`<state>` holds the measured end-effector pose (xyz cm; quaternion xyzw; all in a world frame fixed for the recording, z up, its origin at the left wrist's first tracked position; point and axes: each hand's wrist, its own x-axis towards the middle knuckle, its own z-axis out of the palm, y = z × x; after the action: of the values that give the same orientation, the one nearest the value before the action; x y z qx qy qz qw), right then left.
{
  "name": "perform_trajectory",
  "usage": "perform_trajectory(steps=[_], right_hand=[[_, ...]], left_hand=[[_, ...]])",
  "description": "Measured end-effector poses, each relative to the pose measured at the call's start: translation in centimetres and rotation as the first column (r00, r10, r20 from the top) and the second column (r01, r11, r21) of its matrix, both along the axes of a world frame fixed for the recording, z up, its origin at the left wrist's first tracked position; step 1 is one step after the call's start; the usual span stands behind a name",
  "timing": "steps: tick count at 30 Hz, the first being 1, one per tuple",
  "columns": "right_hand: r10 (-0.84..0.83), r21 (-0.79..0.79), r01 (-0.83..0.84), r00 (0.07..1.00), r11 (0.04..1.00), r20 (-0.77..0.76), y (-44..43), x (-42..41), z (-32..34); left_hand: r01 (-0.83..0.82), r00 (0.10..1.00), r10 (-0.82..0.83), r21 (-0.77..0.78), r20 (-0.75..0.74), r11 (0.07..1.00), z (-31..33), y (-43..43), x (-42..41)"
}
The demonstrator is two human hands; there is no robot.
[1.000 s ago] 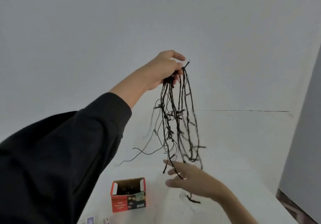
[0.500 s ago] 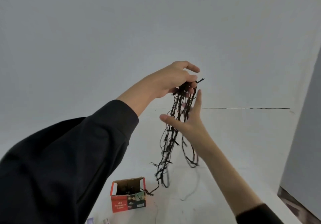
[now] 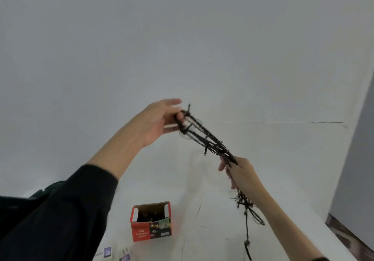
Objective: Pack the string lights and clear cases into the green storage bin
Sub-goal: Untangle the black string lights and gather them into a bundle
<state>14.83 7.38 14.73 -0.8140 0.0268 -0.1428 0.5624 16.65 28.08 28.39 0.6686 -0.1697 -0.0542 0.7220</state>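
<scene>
A bundle of dark string lights point(image 3: 208, 142) stretches slantwise in the air above the white table point(image 3: 273, 159). My left hand point(image 3: 156, 122) pinches its upper end between thumb and fingers. Lower and to the right, my right hand point(image 3: 239, 172) grips the bundle's middle, fingers curled round the wires. The loose tail point(image 3: 248, 216) hangs below my right hand toward the table. The green storage bin and the clear cases are not in view.
An open red cardboard lights box point(image 3: 151, 223) stands on the table near the front. Small purple-and-white items point(image 3: 115, 253) lie at the bottom edge. A grey panel point(image 3: 356, 159) rises at the right beside the table's edge.
My left hand lowered the top of the bundle. My right hand slid down and right along the wires and closed round them, pulling the bundle taut at a slant.
</scene>
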Motion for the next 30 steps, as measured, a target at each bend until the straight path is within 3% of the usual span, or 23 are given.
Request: perform_trajectory(steps=[4, 6, 8, 10, 12, 14, 15, 16, 18, 22, 24, 27, 30], right_hand=[[-0.011, -0.258, 0.035, 0.995, 0.966, 0.095, -2.2, -0.8, 2.0], [0.055, -0.449, 0.014, 0.988, 0.893, 0.142, -2.3, -0.9, 2.9], [0.171, -0.628, -0.023, 0.969, 0.778, 0.177, -2.2, -1.0, 3.5], [0.273, -0.802, -0.012, 0.943, 0.598, 0.189, -2.1, -1.2, 3.8], [0.354, -0.896, 0.08, 0.9, 0.437, 0.253, -1.7, -1.5, 4.0], [0.424, -0.936, 0.135, 0.863, 0.326, 0.273, -1.3, -1.8, 4.1], [0.447, -0.943, 0.14, 0.853, 0.301, 0.269, -1.0, -2.0, 4.1], [0.469, -0.946, 0.12, 0.845, 0.3, 0.256, -0.7, -2.1, 4.2], [0.496, -0.915, 0.032, 0.832, 0.403, 0.248, 0.1, -2.5, 4.5], [0.506, -0.769, -0.131, 0.819, 0.625, 0.272, 1.3, -3.1, 3.6], [0.457, -0.739, -0.165, 0.864, 0.653, 0.211, 1.4, -3.0, 2.4], [0.41, -0.773, -0.164, 0.902, 0.613, 0.134, 1.1, -2.9, 0.3], [0.448, -0.68, -0.336, 0.894, 0.652, -0.013, 0.4, -3.0, -1.5]], left_hand=[[-0.025, 0.942, -0.026, -0.146, -0.335, 0.989, -8.2, 1.8, -0.6], [-0.011, 0.857, -0.089, -0.191, -0.508, 0.982, -12.7, 1.2, -1.5], [-0.043, 0.793, -0.042, -0.124, -0.608, 0.991, -15.7, 0.1, -2.3], [-0.164, 0.837, 0.106, -0.062, -0.537, 0.985, -16.5, -1.2, -2.5], [-0.222, 0.942, 0.217, 0.01, -0.255, 0.975, -15.1, -2.3, -2.5], [-0.123, 0.992, 0.122, 0.027, 0.035, 0.992, -12.8, -3.6, -3.1], [-0.037, 0.995, 0.033, 0.039, 0.097, 0.999, -12.2, -4.3, -3.5], [0.04, 0.991, -0.047, 0.06, 0.125, 0.997, -11.8, -4.9, -3.8], [0.138, 0.976, -0.15, 0.082, 0.158, 0.987, -12.1, -5.9, -4.5], [0.214, 0.973, -0.203, -0.106, 0.107, 0.971, -13.4, -6.8, -5.2], [0.268, 0.961, -0.26, -0.093, 0.091, 0.959, -14.4, -6.7, -5.5], [0.326, 0.945, -0.326, 0.008, 0.015, 0.945, -16.5, -6.4, -6.0], [0.318, 0.946, -0.308, 0.107, -0.102, 0.942, -18.8, -6.0, -6.2]])
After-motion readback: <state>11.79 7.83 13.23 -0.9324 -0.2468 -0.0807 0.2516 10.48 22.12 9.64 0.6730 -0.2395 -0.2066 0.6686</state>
